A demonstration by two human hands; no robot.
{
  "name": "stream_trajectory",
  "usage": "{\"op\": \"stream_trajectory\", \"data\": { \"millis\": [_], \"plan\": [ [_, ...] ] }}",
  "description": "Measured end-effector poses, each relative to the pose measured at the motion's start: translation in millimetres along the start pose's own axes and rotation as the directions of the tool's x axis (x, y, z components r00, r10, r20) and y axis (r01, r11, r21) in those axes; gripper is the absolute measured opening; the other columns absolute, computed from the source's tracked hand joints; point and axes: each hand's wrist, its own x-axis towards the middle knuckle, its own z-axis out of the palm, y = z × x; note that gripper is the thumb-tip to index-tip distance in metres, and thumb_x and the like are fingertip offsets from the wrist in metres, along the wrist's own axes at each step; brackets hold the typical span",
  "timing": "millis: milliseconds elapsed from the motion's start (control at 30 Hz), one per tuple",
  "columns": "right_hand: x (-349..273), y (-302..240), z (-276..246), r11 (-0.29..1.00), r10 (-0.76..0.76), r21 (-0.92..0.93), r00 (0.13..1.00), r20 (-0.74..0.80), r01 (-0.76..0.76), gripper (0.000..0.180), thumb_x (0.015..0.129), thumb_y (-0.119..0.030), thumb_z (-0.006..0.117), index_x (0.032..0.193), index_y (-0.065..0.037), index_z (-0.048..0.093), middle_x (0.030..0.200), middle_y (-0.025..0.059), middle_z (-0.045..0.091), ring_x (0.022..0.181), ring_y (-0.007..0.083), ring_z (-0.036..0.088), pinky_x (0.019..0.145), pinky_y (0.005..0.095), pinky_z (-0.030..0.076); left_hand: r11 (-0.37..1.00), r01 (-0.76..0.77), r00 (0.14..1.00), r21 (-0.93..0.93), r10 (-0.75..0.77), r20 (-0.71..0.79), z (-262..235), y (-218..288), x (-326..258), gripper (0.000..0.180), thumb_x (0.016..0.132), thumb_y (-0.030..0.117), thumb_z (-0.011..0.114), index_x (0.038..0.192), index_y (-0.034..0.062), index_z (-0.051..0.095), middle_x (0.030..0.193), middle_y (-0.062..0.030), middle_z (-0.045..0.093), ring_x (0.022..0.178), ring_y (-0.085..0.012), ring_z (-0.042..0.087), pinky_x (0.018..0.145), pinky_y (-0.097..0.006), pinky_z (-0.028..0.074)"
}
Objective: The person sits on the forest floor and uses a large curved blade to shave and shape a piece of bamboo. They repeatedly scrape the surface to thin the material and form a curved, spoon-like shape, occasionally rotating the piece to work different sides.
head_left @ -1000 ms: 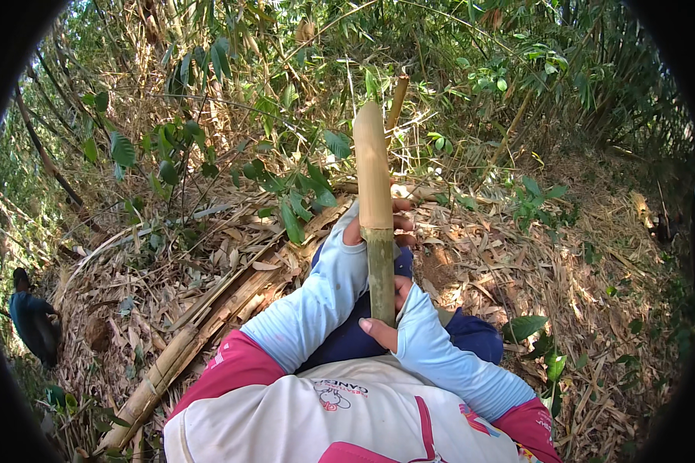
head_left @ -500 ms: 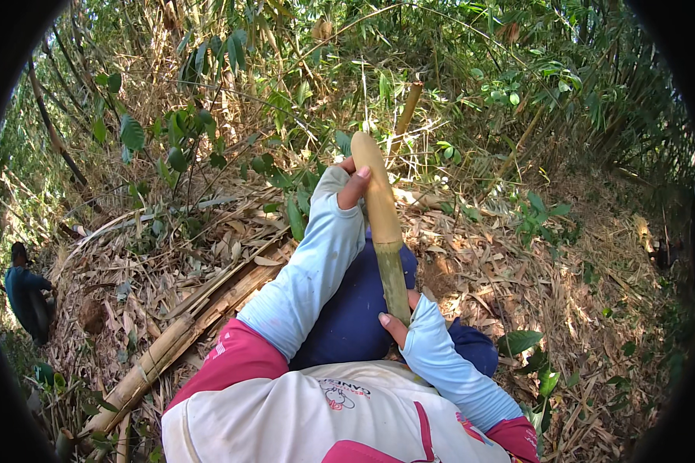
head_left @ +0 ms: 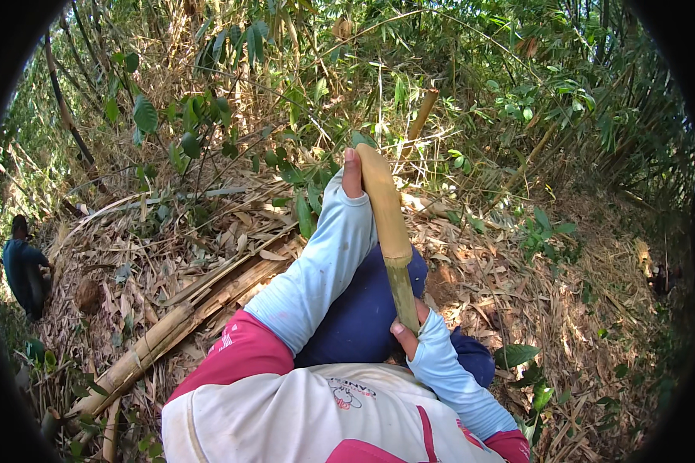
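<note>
A length of bamboo [head_left: 384,204] is held before me, its top tilted slightly left. Its upper part is wide, tan and rounded at the tip; below a node ring it narrows to a grey-green, handle-like end. My left hand [head_left: 352,176] grips near the top, the thumb along the left edge and the other fingers hidden behind. Around the narrow lower end my right hand [head_left: 411,333] is closed, with thumb and forefinger showing. Behind the bamboo is my bent leg in navy trousers [head_left: 355,316].
A long split bamboo pole [head_left: 158,351] lies on dry leaves to the left. Farther left, a person in dark clothes [head_left: 25,270] is near the undergrowth. A cut stalk [head_left: 423,114] leans ahead among dense bamboo. Broad green leaves [head_left: 515,355] grow beside my right arm.
The bamboo has shifted slightly right and down with both hands. My left thumb has moved off its front face to the left edge. The view has turned a little.
</note>
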Motion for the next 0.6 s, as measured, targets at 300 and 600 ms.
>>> {"op": "stream_trajectory", "data": {
  "millis": [300, 600],
  "plan": [
    [-2.0, 11.2, -5.6, 0.936, -0.02, -0.352, 0.999, -0.042, 0.004, 0.063, 0.091, -0.004, 0.05, 0.151, -0.012, 0.03, 0.088, 0.0091, 0.056, 0.071, 0.0183, 0.056, 0.067, 0.0308, 0.048, 0.978, 0.034, 0.998, 0.204, -0.045, 0.046, 11.5, 14.1, -39.5, 0.05, 0.097, 0.043, 0.055, 0.119, -0.0019, 0.053, 0.105, -0.0105, 0.065, 0.09, -0.0175, 0.063, 0.076, -0.03, 0.054],
    [-0.4, 5.0, -7.0, 0.738, -0.074, -0.674, 0.989, -0.131, -0.034, 0.068, 0.087, -0.005, 0.052, 0.151, -0.015, 0.031, 0.084, 0.0145, 0.054, 0.068, 0.0258, 0.056, 0.064, 0.0362, 0.048, 0.948, 0.188, 0.956, 0.256, -0.236, 0.174, 7.5, -7.8, -64.3, 0.062, 0.093, 0.045, 0.06, 0.126, -0.0056, 0.047, 0.114, -0.0132, 0.061, 0.099, -0.0189, 0.062, 0.085, -0.031, 0.053]
  ]
}}
